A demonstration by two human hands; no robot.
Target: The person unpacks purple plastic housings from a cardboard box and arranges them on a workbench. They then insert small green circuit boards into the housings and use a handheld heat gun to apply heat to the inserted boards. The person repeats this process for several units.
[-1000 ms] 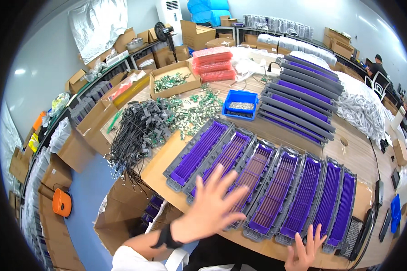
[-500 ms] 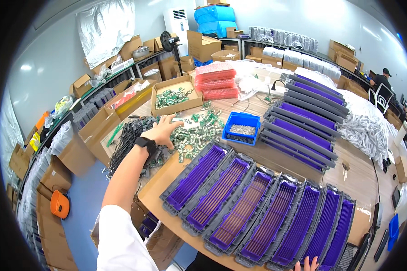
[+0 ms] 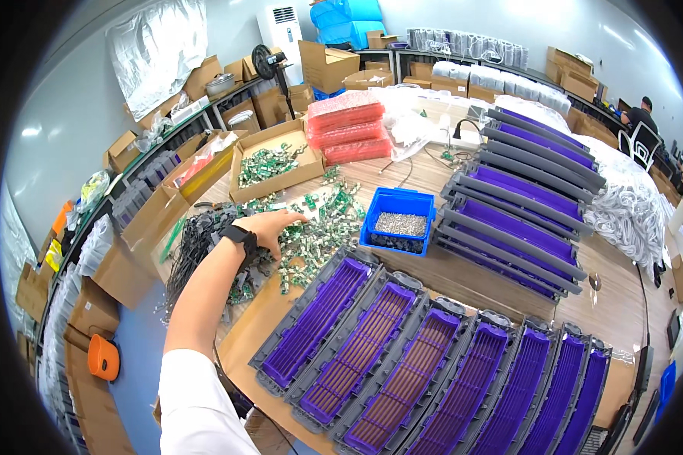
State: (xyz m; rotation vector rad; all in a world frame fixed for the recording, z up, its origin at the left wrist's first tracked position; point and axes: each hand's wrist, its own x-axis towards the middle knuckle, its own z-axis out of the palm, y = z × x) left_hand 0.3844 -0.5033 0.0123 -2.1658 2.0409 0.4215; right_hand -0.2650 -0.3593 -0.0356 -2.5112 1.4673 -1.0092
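Note:
Over the pile of small green circuit boards (image 3: pixel 322 227), my left hand (image 3: pixel 267 229) hangs with one finger stretched out and the thumb apart below. Nothing shows between the fingers, though some of them are hidden behind the hand. Beside the wrist lies a heap of dark grey parts with black cables (image 3: pixel 197 246). Nearer me, several grey frames with purple slatted inserts (image 3: pixel 387 311) stand side by side on a brown cardboard sheet (image 3: pixel 239 356). My right hand is out of view.
A blue bin (image 3: pixel 399 224) of small metal pieces stands right of the boards. Behind are a cardboard tray (image 3: pixel 244 178) of more boards and pink bubble-wrap packs (image 3: pixel 349 129). Stacked grey-and-purple frames (image 3: pixel 520 197) stand at right, beside white cables (image 3: pixel 622 220). A person (image 3: pixel 642 121) sits far right.
My left hand has lowered slightly at the board pile, and its spread fingers have drawn closer together. My right hand, earlier at the lower edge by the frames, has gone out of view. The view has shifted.

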